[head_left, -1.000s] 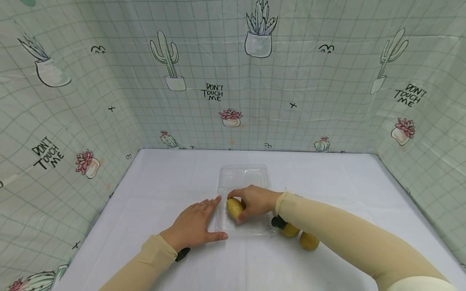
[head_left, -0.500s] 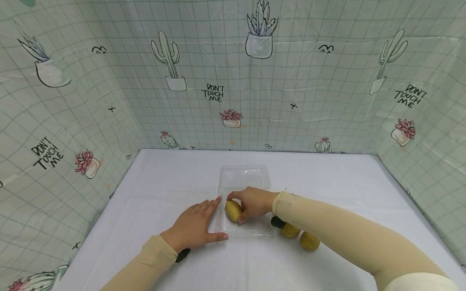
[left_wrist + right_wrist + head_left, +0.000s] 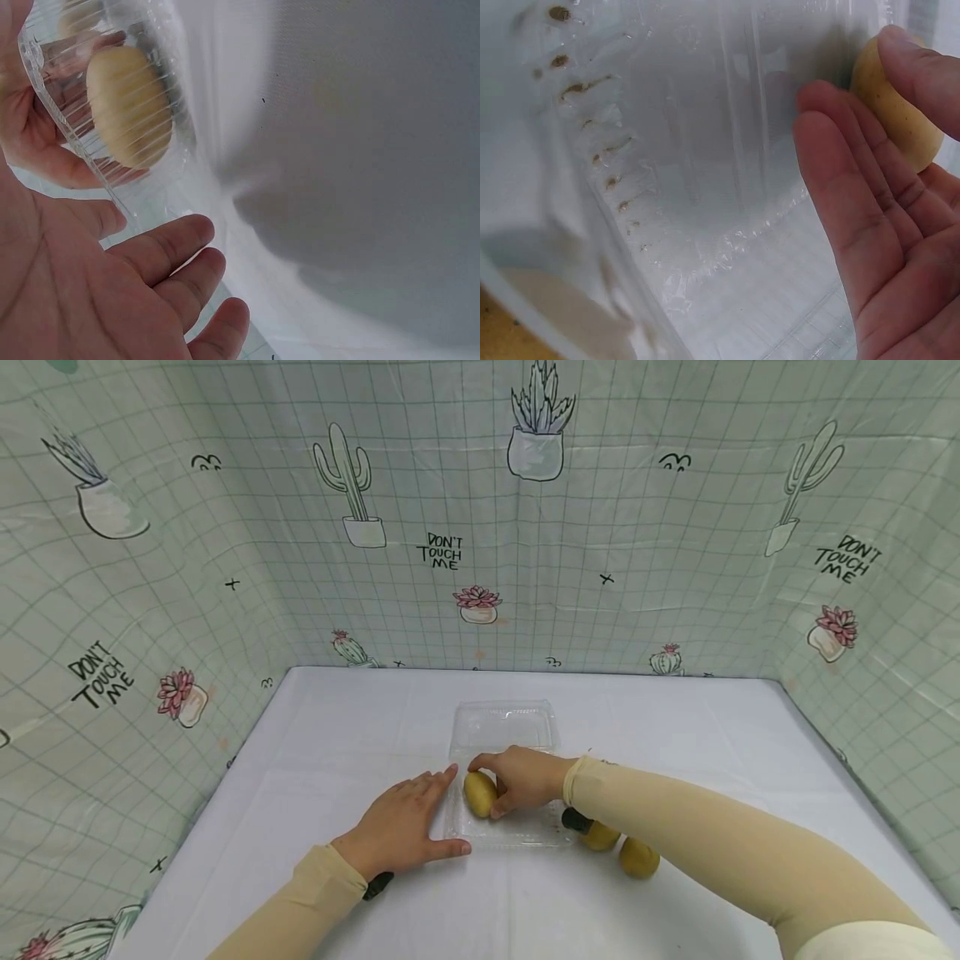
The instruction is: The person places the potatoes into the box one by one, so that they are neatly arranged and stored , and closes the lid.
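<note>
A yellow potato point(image 3: 480, 794) sits at the left end of a clear plastic clamshell box point(image 3: 517, 835), whose lid point(image 3: 502, 724) lies folded back on the far side. My right hand point(image 3: 527, 777) reaches in from the right and grips the potato between thumb and fingers; the right wrist view shows the potato point(image 3: 900, 112) partly covered by them. Beside the box's left edge is my left hand point(image 3: 397, 825), thumb and fingers spread. Through the ribbed wall, the left wrist view shows the potato point(image 3: 129, 105) near my left fingers point(image 3: 169, 244).
Two more potatoes lie right of the box: one point(image 3: 602, 836) partly behind the right wrist's black camera point(image 3: 576, 820), another point(image 3: 639, 858) nearer me. Brown specks point(image 3: 576, 88) mark the box's inside. A white cloth point(image 3: 360, 718) covers the table, with patterned curtains point(image 3: 420, 485) around.
The potato and my right hand have shifted slightly left and down within the box, then stayed almost still over the last half second. My left hand has kept its place.
</note>
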A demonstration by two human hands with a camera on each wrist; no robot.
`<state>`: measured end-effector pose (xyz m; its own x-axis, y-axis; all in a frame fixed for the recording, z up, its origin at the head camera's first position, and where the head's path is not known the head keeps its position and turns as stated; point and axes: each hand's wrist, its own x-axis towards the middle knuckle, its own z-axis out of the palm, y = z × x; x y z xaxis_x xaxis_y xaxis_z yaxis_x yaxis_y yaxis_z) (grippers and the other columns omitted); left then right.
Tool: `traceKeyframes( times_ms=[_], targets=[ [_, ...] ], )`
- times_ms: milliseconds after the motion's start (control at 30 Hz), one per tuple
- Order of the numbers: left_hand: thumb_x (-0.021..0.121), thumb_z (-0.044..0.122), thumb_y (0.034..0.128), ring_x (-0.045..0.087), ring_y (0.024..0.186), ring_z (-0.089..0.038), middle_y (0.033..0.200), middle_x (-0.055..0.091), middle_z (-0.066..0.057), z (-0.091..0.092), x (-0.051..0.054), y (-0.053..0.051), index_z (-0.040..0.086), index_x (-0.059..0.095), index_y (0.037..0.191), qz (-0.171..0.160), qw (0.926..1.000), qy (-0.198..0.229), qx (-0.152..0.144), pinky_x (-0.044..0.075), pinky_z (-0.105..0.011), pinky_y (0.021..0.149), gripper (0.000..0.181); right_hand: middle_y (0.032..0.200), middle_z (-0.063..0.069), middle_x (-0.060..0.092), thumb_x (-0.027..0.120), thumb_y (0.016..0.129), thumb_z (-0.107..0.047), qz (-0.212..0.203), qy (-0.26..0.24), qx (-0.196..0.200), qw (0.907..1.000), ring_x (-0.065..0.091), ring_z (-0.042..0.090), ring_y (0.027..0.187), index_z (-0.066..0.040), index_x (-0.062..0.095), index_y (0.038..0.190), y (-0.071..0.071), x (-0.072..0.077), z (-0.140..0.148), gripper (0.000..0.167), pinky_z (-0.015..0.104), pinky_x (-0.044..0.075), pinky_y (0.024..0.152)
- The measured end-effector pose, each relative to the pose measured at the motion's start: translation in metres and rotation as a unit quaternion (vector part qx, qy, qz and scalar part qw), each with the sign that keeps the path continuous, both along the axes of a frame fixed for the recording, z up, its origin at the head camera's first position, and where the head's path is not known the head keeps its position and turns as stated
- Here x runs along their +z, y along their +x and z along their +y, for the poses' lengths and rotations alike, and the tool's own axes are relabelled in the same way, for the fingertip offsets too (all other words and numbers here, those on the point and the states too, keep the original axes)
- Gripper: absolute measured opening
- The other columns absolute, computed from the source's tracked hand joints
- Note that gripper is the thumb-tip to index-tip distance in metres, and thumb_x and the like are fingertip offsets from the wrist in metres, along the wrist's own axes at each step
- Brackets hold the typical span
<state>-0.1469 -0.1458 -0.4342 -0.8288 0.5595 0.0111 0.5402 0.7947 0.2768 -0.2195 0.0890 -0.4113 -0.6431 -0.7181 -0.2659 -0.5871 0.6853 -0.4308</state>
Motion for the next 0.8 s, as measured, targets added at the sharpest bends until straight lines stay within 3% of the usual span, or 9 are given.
traceKeyframes(
  times_ms=[433,800],
  targets=[
    [0.059,0.074,0.085,0.044,0.136,-0.037,0.15,0.045,-0.018,-0.0001,0.0027,-0.0004,0.005,0.03,0.156,-0.012,0.9999,0.006,-0.003,0.036,-0.052,0.109,0.103,0.072,-0.011,0.058,0.084,0.083,-0.033,0.06,0.025,-0.002,0.9979,0.058,0.006,0.071,-0.014,0.052,0.134,0.0021,0.003,-0.0044,0.063,0.026,0.051,0.072],
    [0.059,0.074,0.0849,0.044,0.136,-0.037,0.149,0.046,-0.018,-0.0035,0.0027,-0.0045,0.005,0.03,0.157,-0.014,0.9999,0.007,-0.006,0.036,-0.052,0.109,0.103,0.073,-0.01,0.058,0.083,0.083,-0.032,0.065,0.017,-0.003,0.9977,0.057,0.007,0.07,-0.012,0.054,0.132,0.0007,0.0075,-0.0082,0.06,0.026,0.05,0.071]
  ],
)
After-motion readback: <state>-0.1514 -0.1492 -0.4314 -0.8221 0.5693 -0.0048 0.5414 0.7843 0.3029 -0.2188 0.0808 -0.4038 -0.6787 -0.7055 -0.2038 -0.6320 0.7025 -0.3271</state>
